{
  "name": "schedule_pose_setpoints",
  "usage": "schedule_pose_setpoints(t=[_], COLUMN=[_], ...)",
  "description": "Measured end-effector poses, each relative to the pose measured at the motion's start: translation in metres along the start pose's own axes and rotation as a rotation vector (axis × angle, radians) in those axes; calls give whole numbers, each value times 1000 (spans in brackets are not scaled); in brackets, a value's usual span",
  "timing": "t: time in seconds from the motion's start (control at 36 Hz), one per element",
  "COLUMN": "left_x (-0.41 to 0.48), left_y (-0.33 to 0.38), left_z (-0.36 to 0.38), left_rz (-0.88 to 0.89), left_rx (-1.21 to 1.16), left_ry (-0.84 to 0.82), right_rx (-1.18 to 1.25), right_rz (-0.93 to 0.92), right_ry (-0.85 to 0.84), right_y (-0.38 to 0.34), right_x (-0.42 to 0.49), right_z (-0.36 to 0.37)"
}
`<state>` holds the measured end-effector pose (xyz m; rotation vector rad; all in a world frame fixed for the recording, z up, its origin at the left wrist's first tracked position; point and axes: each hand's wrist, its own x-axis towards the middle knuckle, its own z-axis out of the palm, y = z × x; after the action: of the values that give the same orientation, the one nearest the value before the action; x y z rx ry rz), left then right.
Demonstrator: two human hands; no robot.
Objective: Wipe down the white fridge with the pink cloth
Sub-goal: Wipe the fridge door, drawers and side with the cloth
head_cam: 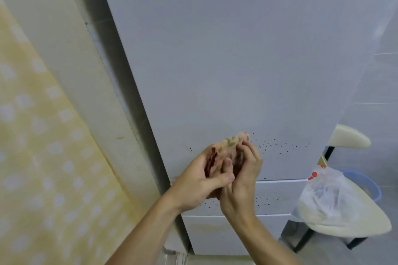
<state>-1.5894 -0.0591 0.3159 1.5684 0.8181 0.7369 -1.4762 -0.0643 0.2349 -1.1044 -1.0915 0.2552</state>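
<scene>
Patterned wall point(43, 135): far left of the hands, no obstacle.
Left hand point(198, 183): curled round the lower folds of the pink cloth point(228, 146).
Pink cloth: bunched between both hands; likely soft, light; hold as a wad.
Right hand point(243, 180): pinching the cloth's top.
White fridge point(237, 60): behind the hands; dark specks point(280, 148) just right.
Chair point(366, 228) with plastic bag point(329, 196): further right, may crowd low strokes.

Left hand point(199, 183), right hand point(244, 180) together, gripping pink cloth point(230, 143).

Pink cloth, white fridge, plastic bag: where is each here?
pink cloth point(231, 142): head view, bunched top edge.
white fridge point(237, 60): head view, bare upper door panel.
plastic bag point(327, 197): head view, crumpled middle.
</scene>
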Motion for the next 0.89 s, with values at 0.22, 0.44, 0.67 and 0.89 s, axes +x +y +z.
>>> schedule_pose_setpoints(t=[0.22, 0.44, 0.67, 0.89], left_x=[0, 8, 14, 8], left_y=[7, 2, -15, -18], left_z=[4, 17, 45, 22], left_rz=[-195, -220, -281, -179], left_rx=[-153, -134, 110, 2], left_ry=[-37, -75, -34, 218], right_rx=[82, 287, 355, 312], right_rz=[211, 391, 466, 544], right_ry=[-116, -123, -80, -14], right_y=[-8, -6, 1, -19], right_x=[-12, 0, 0, 12], right_z=[7, 1, -18, -19])
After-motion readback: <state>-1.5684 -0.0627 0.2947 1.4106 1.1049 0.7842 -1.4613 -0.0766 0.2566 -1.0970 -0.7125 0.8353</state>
